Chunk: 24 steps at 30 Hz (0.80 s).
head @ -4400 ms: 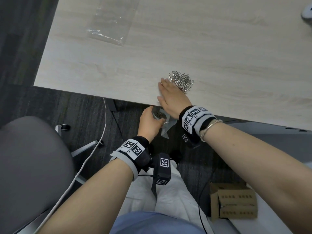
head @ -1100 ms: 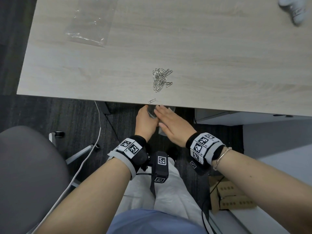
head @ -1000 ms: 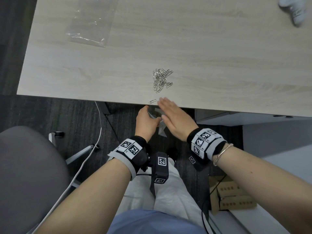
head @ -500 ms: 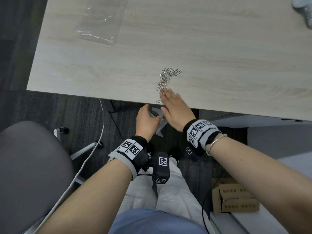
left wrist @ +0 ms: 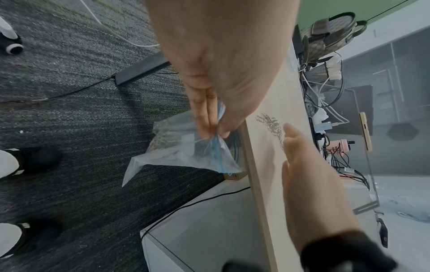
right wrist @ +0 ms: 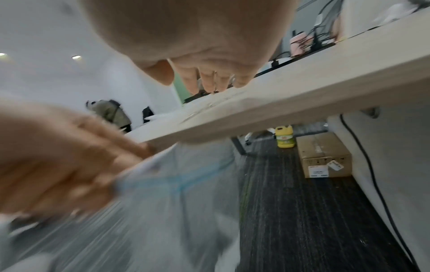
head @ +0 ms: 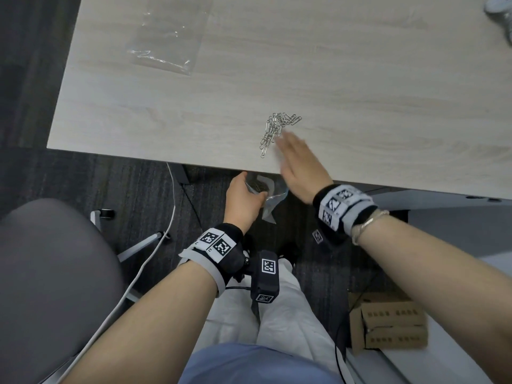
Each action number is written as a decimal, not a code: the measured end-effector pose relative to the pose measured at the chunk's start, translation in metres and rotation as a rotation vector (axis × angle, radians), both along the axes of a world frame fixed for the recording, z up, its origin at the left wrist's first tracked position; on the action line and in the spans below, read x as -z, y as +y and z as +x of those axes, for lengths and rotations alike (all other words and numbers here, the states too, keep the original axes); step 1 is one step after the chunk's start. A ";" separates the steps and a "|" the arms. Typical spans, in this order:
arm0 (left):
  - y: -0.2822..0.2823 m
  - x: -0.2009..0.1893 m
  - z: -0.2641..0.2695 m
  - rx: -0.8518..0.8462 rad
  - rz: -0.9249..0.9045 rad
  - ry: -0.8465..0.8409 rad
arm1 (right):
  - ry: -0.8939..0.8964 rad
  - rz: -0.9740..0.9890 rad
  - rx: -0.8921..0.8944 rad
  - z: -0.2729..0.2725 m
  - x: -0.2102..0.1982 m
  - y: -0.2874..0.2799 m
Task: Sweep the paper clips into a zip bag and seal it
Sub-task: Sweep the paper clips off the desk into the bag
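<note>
A small pile of silver paper clips (head: 277, 128) lies on the pale wooden table (head: 360, 92) near its front edge; the clips (left wrist: 272, 127) also show in the left wrist view. My left hand (head: 243, 198) pinches the mouth of a clear zip bag (left wrist: 186, 150) with a blue seal line, just under the table edge. Clips sit inside the bag (head: 266, 192). My right hand (head: 299, 162) lies flat and open on the table, fingertips just right of the pile. In the right wrist view the bag (right wrist: 177, 184) is blurred.
A second clear plastic bag (head: 169, 37) lies flat at the table's far left. A grey chair (head: 50, 286) stands to my left, a white cable (head: 144, 261) runs over the carpet, and cardboard boxes (head: 388, 325) sit on the floor at my right.
My right hand has left the bag's mouth and moved up onto the table beside the clips. The pile is smaller than several seconds ago. The left hand keeps holding the bag.
</note>
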<state>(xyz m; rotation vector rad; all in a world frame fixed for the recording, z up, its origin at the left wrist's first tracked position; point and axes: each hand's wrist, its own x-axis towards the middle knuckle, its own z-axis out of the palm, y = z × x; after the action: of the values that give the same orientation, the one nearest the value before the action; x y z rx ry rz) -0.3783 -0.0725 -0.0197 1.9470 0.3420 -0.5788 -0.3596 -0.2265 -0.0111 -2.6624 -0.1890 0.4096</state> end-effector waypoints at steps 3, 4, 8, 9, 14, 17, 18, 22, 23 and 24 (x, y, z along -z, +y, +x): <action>0.003 0.002 0.001 0.020 -0.016 -0.002 | 0.053 0.013 0.192 0.041 0.005 -0.011; 0.004 0.002 0.001 0.026 -0.009 0.000 | 0.075 0.023 0.228 0.053 0.007 -0.013; 0.009 0.003 0.003 0.057 -0.008 0.000 | 0.140 -0.031 0.147 0.076 0.013 -0.009; 0.010 0.003 0.003 0.061 -0.003 -0.001 | 0.139 -0.039 0.104 0.075 0.012 -0.005; 0.010 0.001 0.004 0.057 0.008 -0.024 | 0.113 -0.070 -0.120 0.044 0.011 0.006; 0.010 0.001 0.003 0.063 0.012 -0.033 | 0.112 -0.057 -0.177 0.026 0.010 0.005; 0.010 0.001 0.003 0.062 0.008 -0.034 | 0.094 -0.042 -0.163 0.022 0.009 0.004; 0.010 0.002 0.002 0.055 0.000 -0.038 | 0.013 -0.055 -0.171 0.010 0.001 0.003; 0.010 0.001 0.001 0.056 -0.003 -0.043 | 0.009 -0.068 -0.194 0.007 0.000 0.006; 0.009 0.000 0.000 0.061 -0.005 -0.048 | 0.012 -0.080 -0.208 0.004 0.001 0.009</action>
<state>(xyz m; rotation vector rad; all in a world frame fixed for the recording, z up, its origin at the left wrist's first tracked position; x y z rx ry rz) -0.3783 -0.0632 -0.0198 1.9684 0.2508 -0.5706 -0.3555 -0.2180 -0.0118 -2.7272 -0.4577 0.5087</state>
